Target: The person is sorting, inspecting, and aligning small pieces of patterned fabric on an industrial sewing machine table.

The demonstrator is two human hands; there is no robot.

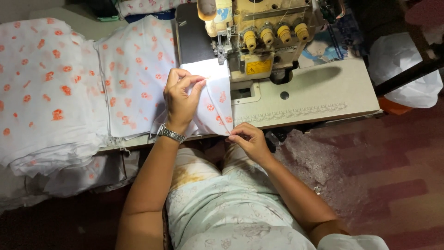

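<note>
Down by the lap, the right hand (249, 141) pinches the near edge of a white fabric piece (213, 99) with orange print, right at the edge of the table (323, 88). Further up, the left hand (181, 97), steel watch (171, 134) on the wrist, has fingers drawn together, nipping the cloth's top edge just short of the sewing machine (259, 37). Thin, limp stuff, I'd say: light, folds easily, best gripped at edges and kept taut. Stacked printed cloth (51, 88) waits leftward.
</note>
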